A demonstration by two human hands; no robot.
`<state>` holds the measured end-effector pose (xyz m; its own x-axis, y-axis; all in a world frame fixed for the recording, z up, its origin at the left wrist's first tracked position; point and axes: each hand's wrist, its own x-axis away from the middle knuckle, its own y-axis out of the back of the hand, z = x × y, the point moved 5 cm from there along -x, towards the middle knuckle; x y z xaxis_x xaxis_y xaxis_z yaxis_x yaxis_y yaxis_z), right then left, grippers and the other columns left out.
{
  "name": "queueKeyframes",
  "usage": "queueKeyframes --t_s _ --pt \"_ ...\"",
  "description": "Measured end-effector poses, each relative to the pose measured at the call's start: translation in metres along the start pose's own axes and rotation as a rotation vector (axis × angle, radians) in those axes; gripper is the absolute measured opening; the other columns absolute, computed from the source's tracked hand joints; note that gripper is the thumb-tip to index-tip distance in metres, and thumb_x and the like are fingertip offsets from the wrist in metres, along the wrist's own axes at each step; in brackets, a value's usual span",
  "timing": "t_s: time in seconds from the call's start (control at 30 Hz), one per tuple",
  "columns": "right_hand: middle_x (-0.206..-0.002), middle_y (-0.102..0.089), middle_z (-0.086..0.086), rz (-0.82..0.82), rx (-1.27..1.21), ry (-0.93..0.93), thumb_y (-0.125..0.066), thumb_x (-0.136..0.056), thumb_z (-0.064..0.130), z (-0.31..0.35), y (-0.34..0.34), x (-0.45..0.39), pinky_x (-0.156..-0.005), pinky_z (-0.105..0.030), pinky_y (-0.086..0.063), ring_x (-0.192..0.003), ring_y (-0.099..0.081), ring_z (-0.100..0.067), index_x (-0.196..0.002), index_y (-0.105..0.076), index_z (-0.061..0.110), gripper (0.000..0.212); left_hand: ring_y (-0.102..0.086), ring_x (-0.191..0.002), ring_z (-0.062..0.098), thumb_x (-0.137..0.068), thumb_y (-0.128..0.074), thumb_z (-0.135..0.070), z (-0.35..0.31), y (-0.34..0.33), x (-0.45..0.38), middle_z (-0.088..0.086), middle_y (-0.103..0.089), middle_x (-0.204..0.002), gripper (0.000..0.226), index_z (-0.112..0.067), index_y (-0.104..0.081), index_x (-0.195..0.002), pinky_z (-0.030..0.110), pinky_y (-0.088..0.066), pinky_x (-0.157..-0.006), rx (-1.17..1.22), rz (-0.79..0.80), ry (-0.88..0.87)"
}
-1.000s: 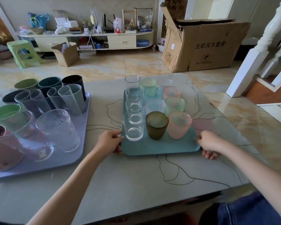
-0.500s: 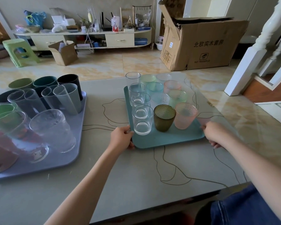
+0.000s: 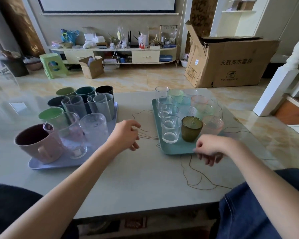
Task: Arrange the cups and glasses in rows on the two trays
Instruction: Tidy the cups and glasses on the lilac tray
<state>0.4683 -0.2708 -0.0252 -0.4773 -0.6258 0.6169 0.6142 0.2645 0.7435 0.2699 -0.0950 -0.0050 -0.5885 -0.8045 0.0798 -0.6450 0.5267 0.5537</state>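
Observation:
A teal tray (image 3: 177,149) on the right of the table carries rows of glasses: clear tumblers (image 3: 171,128) on its left side, a dark olive glass (image 3: 191,128) and a pink textured glass (image 3: 212,124) in front, pale green and pink ones behind. A lilac tray (image 3: 59,163) on the left holds a pink mug (image 3: 36,144), clear glasses (image 3: 94,128), grey tumblers and green, teal and black cups. My left hand (image 3: 126,135) hovers between the trays, fingers loosely apart, holding nothing. My right hand (image 3: 211,148) hangs over the teal tray's near edge, fingers curled, holding nothing.
The glossy table (image 3: 145,180) has line drawings on its top. My knees in dark trousers sit under its near edge. Beyond lie a tiled floor, a large cardboard box (image 3: 231,62), a small open box (image 3: 92,67), a green stool (image 3: 52,65) and a cluttered low shelf.
Both hands have let go of the teal tray's sides. The left hand moved left into the gap between trays, the right drew back to the tray's near edge. The head camera tilted up.

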Motion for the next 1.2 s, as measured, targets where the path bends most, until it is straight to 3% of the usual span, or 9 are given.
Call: queueKeyframes --t_s 0.1,0.27,0.43,0.5,0.57,0.73,0.83,0.93,1.2 --pt "-0.058 -0.062 -0.008 -0.033 -0.204 0.227 -0.043 -0.098 0.029 0.054 -0.020 0.010 -0.044 -0.023 -0.049 -0.047 -0.061 -0.020 -0.075 -0.057 0.011 0.032 -0.061 -0.037 0.013 -0.089 -0.043 0.001 -0.005 0.064 0.018 0.009 -0.066 -0.075 0.029 -0.018 -0.061 -0.102 0.023 -0.050 -0.037 0.001 -0.110 -0.084" --pt "-0.060 -0.056 -0.009 -0.089 -0.357 0.373 -0.041 -0.099 0.026 0.135 -0.052 -0.011 -0.033 -0.021 -0.045 -0.036 -0.055 -0.016 -0.074 -0.052 0.014 0.030 -0.051 -0.032 0.006 -0.087 -0.047 -0.001 0.022 0.195 0.029 0.004 -0.063 -0.063 0.028 -0.021 -0.067 -0.082 0.016 -0.039 -0.030 0.113 -0.430 -0.103" --pt "-0.067 -0.058 -0.012 -0.142 -0.395 0.361 -0.038 -0.099 0.031 0.206 -0.063 -0.049 -0.037 -0.024 -0.047 -0.043 -0.056 -0.022 -0.087 -0.048 0.011 0.026 -0.048 -0.027 0.005 -0.081 -0.041 -0.001 0.117 0.293 0.032 0.010 -0.056 -0.063 0.025 -0.013 -0.062 -0.077 0.011 -0.037 -0.031 0.220 -0.667 0.119" --pt "-0.068 -0.061 -0.013 -0.166 -0.368 0.338 -0.037 -0.098 0.035 0.228 -0.067 -0.062 -0.039 -0.025 -0.049 -0.045 -0.059 -0.024 -0.084 -0.048 0.012 0.030 -0.056 -0.037 0.013 -0.085 -0.042 -0.002 0.171 0.304 0.035 0.010 -0.056 -0.066 0.022 -0.009 -0.062 -0.091 0.013 -0.043 -0.032 0.192 -0.650 0.290" --pt "-0.067 -0.063 -0.011 -0.180 -0.329 0.325 -0.036 -0.097 0.034 0.245 -0.074 -0.077 -0.039 -0.024 -0.048 -0.042 -0.060 -0.023 -0.080 -0.048 0.014 0.029 -0.058 -0.053 0.020 -0.088 -0.046 -0.002 0.215 0.293 0.032 0.009 -0.056 -0.071 0.017 -0.009 -0.060 -0.096 0.018 -0.049 -0.039 0.163 -0.490 0.420" --pt "-0.073 -0.062 -0.020 -0.295 -0.228 0.418 -0.050 -0.091 0.021 0.262 -0.083 -0.104 -0.057 -0.030 -0.036 -0.064 -0.057 -0.030 -0.073 -0.059 0.000 0.029 -0.051 -0.072 0.019 -0.084 -0.052 -0.006 0.249 0.242 0.010 0.008 -0.058 -0.076 0.014 -0.005 -0.066 -0.080 0.026 -0.039 -0.064 -0.029 -0.172 0.429" --pt "-0.053 -0.057 -0.012 -0.333 -0.210 0.370 -0.057 -0.088 0.025 0.253 -0.079 -0.113 -0.046 -0.024 -0.037 -0.048 -0.054 -0.025 -0.056 -0.050 0.005 0.038 -0.051 -0.078 0.021 -0.080 -0.054 0.001 0.254 0.236 -0.001 0.015 -0.059 -0.083 0.017 0.008 -0.066 -0.090 0.028 -0.041 -0.071 -0.054 -0.173 0.395" --pt "-0.031 -0.052 0.002 -0.250 -0.225 0.354 -0.052 -0.088 0.020 0.254 -0.079 -0.119 -0.027 -0.012 -0.031 -0.024 -0.050 -0.013 -0.051 -0.052 0.010 0.038 -0.051 -0.076 0.020 -0.078 -0.062 0.001 0.251 0.241 -0.004 0.010 -0.060 -0.079 0.010 -0.003 -0.068 -0.085 0.025 -0.042 -0.064 -0.039 -0.229 0.389" --pt "-0.027 -0.043 0.003 -0.251 -0.303 0.370 -0.053 -0.089 0.018 0.223 -0.075 -0.125 -0.028 -0.013 -0.028 -0.021 -0.038 -0.013 -0.048 -0.047 0.011 0.041 -0.052 -0.085 0.020 -0.078 -0.065 -0.001 0.239 0.219 -0.006 0.009 -0.061 -0.088 0.015 -0.003 -0.070 -0.091 0.027 -0.039 -0.072 -0.026 -0.231 0.332"
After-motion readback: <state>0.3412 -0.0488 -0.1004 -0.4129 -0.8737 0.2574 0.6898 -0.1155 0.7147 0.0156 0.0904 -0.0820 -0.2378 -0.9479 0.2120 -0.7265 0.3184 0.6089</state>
